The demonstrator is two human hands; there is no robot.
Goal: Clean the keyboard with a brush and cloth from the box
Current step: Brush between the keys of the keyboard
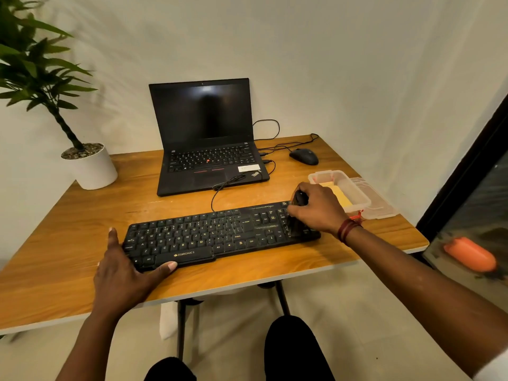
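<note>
Bracing the black keyboard (220, 235) at its left end, the left hand (123, 270) lay flat with fingers spread, the thumb stretched along the front edge below the space bar and the palm resting on the wooden worktop (82, 215). The right hand (316, 207) was curled round a dark brush (299, 199) held over the keyboard's right end, above the number pad; the lower part was blurred, though it seemed that the bristles touched the keys. A red thread band (347, 228) circled that wrist. The keyboard sat near the front edge of the worktop, slightly angled, its cable (217, 192) running back to the open laptop (206, 138), whose screen was dark. Just behind the right hand stood the clear plastic box (357, 198) with a yellow cloth (342, 198) lying inside it, and the box's lid (383, 206) lay flat beside it on the right. A black mouse (303, 156) rested to the right of the laptop, well apart from the box. At the far left corner stood a white pot (93, 169) holding a leafy plant. An orange object (470, 253) lay on the floor beyond the right edge of the worktop.
</note>
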